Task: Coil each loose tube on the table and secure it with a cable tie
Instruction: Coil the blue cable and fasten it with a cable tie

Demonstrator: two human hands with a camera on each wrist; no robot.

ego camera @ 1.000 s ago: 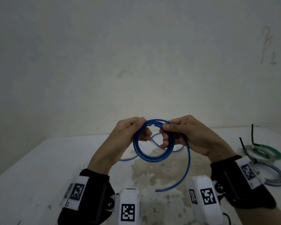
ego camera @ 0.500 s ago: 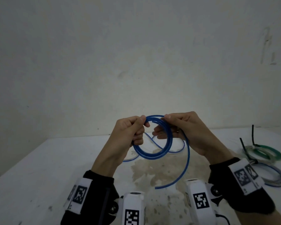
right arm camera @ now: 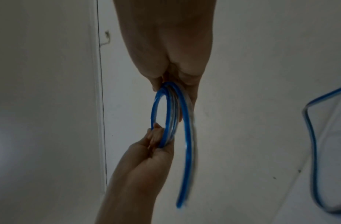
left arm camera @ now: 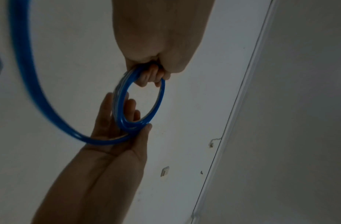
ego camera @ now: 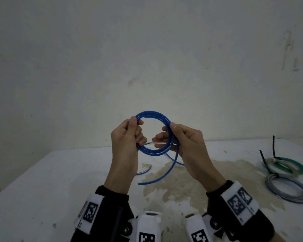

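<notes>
A blue tube (ego camera: 154, 114) is wound into a small ring of several turns, held upright in the air above the white table (ego camera: 42, 189). My left hand (ego camera: 136, 123) grips the ring's left side, fingers curled round the turns (left arm camera: 158, 98). My right hand (ego camera: 171, 135) pinches the right side between thumb and fingers (right arm camera: 154, 109). A loose tail (ego camera: 166, 172) hangs from the right hand, its end just above the table. A second loose bluish tube (ego camera: 144, 170) lies on the table behind my hands, mostly hidden.
At the right of the table lie a green coil (ego camera: 297, 167) and a grey coil (ego camera: 287, 196), each bound with a black cable tie (ego camera: 273, 145) sticking up. A brown stain (ego camera: 173, 186) marks the tabletop. A bare wall stands behind.
Both hands have risen with the blue ring, which now faces me more squarely. The hands have moved apart to opposite sides of it, and the hanging tail is shorter.
</notes>
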